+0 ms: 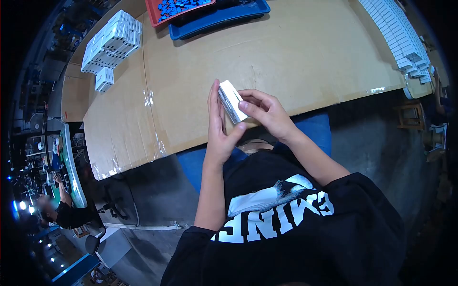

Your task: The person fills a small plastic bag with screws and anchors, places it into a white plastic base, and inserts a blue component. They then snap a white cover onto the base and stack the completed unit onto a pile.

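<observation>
A small white box (232, 101) with a grey slotted side is held between my hands over the near edge of the cardboard-covered table. My left hand (221, 128) lies along its left side, fingers straight against it and thumb by the lower end. From the right, my right hand (265, 113) grips it, the thumb pressed on the white face and the fingers behind, partly hidden.
At the back left, white boxes (112, 40) stand stacked, with one small stack in front. A red tray (153, 13) of small blue pieces overlaps a blue tray (219, 24). Long rows of white boxes (398, 35) line the right side. A person (71, 214) sits far left.
</observation>
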Available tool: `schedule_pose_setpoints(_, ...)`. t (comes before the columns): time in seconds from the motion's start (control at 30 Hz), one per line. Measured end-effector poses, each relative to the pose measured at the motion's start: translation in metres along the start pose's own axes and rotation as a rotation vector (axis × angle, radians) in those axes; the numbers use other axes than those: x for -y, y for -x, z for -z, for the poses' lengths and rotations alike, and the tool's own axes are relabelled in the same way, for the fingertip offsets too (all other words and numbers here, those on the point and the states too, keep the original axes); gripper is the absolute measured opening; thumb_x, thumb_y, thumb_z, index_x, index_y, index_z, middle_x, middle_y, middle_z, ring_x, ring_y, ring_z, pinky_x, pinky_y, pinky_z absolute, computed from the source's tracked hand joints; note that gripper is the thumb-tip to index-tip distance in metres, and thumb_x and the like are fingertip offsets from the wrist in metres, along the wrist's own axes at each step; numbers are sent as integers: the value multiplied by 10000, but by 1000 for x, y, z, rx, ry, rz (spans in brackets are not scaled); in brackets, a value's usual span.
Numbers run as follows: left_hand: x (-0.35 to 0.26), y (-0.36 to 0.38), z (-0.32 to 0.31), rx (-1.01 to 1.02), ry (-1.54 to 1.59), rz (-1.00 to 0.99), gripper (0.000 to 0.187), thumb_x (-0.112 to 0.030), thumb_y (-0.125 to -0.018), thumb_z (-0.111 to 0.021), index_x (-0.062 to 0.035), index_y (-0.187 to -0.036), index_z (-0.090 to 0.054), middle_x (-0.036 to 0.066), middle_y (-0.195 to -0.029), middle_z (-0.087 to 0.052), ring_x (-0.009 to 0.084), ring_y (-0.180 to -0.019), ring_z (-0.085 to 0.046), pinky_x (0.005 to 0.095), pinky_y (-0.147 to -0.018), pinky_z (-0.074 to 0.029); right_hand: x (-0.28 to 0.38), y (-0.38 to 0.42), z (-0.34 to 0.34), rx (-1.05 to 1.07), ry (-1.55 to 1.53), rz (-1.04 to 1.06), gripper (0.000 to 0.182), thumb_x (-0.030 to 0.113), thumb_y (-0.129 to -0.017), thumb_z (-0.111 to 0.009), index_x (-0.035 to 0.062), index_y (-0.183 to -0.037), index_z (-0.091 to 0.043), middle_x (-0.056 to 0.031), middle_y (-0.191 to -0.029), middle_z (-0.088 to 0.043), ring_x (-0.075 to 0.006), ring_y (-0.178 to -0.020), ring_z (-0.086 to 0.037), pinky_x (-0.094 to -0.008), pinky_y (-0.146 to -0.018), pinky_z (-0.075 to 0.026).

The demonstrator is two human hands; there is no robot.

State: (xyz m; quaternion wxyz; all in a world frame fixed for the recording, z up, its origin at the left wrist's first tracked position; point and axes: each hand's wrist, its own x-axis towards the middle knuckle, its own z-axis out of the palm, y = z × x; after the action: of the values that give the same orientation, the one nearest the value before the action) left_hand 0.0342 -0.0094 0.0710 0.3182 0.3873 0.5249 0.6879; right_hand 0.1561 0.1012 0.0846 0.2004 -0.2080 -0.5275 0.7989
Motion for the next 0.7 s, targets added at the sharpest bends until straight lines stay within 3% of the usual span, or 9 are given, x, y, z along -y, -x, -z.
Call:
schedule_pose_setpoints(0.03, 1, 0, -1, -18, 60, -20, 960, -306, -906, -682, -53, -1637, -113, 175, -1597, -303, 296, -1505, -320, 420, -1234, -274, -5, 0, -2, -25, -4, 61, 427, 211, -983, -714, -37, -1317, -615, -125, -1280, -650, -179, -1201, -610, -334, -1028, -496)
schedule_pose_setpoints(0.07, 1, 2, -3, -21, 57, -22, 960, -306, -906, -682, -53, -1637, -113, 175, -1597, -303, 296, -1505, -320, 420, -1234, -274, -10, 0, -4, -46, -10, 123, 438, 196, -963, -739, -25, -1321, -618, -141, -1349, -621, -195, -1261, -586, -350, -1059, -485)
schedule_pose_setpoints(0.13, -5, 5, -11, -143, 205, 208, 893, -576, -1025, -487, -52, -1637, -105, 170, -1593, -336, 289, -1487, -336, 406, -1221, -283, -15, 2, -10, -16, 73, 236, 460, 182, -942, -757, -11, -1335, -616, -155, -1407, -580, -220, -1318, -548, -367, -1090, -462)
schedule_pose_setpoints(0.2, -7, 2, -22, -203, 176, 203, 902, -627, -1028, -429, -49, -1637, -100, 178, -1572, -362, 290, -1470, -356, 402, -1208, -297, -20, 3, -12, 16, 309, 425, 505, 173, -938, -749, 27, -1397, -596, -183, -1501, -514, -277, -1416, -473, -409, -1162, -388)
schedule_pose_setpoints(0.23, -6, 0, -28, -257, 151, 198, 918, -678, -1031, -370, -46, -1636, -95, 185, -1552, -388, 291, -1452, -376, 397, -1195, -312, -20, 5, -13, 19, 309, 422, 505, 173, -938, -749, 27, -1397, -596, -183, -1501, -514, -277, -1416, -473, -409, -1162, -388)
schedule_pose_setpoints(0.3, -6, -3, -31, -312, 94, 157, 920, -695, -1027, -340, -44, -1634, -109, 174, -1509, -421, 289, -1430, -393, 399, -1190, -314, -18, 8, -19, -27, 374, 426, 518, 174, -961, -717, 26, -1435, -568, -190, -1506, -508, -282, -1423, -463, -416, -1173, -367)
schedule_pose_setpoints(0.43, -9, -5, -32, -283, 55, -3, 871, -639, -1047, -377, -52, -1636, -117, 204, -1564, -338, 305, -1457, -335, 423, -1209, -244, -19, 18, -36, -80, 276, 344, 484, 163, -997, -662, 16, -1446, -554, -250, -1536, -472, -322, -1450, -444, -393, -1174, -362)
schedule_pose_setpoints(0.7, -8, 1, -38, -260, 77, -72, 881, -671, -1028, -382, -31, -1606, -198, 213, -1486, -380, 276, -1379, -377, 395, -1172, -261, -22, 25, -38, -110, 428, 521, 457, 141, -1037, -591, -31, -1455, -521, -310, -1521, -456, -379, -1410, -486, -385, -1115, -430)
